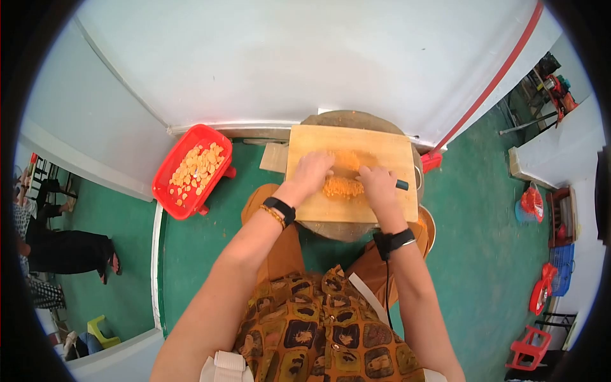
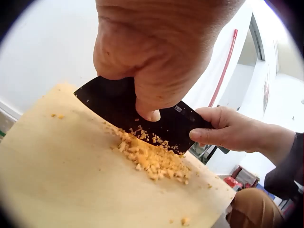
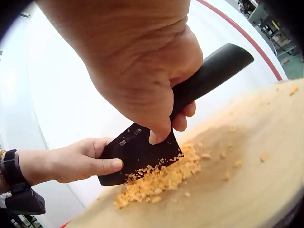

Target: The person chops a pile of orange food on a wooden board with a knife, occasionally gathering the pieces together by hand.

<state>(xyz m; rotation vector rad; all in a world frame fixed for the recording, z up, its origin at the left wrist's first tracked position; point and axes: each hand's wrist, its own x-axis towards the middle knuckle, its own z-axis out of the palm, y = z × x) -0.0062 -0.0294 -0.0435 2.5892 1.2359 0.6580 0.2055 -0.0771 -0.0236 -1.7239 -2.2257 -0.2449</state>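
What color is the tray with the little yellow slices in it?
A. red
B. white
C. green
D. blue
A: the tray left of the board is red, with pale yellow slices lying in it.

The cutting board [image 1: 351, 167] is lying on a round block [image 1: 347, 121] in front of you. The chopped pile [image 1: 342, 187] is sitting on the board, with the knife [image 3: 142, 154] standing in it. A tray [image 1: 191, 169] holding slices [image 1: 197, 169] is sitting to your left, well apart.
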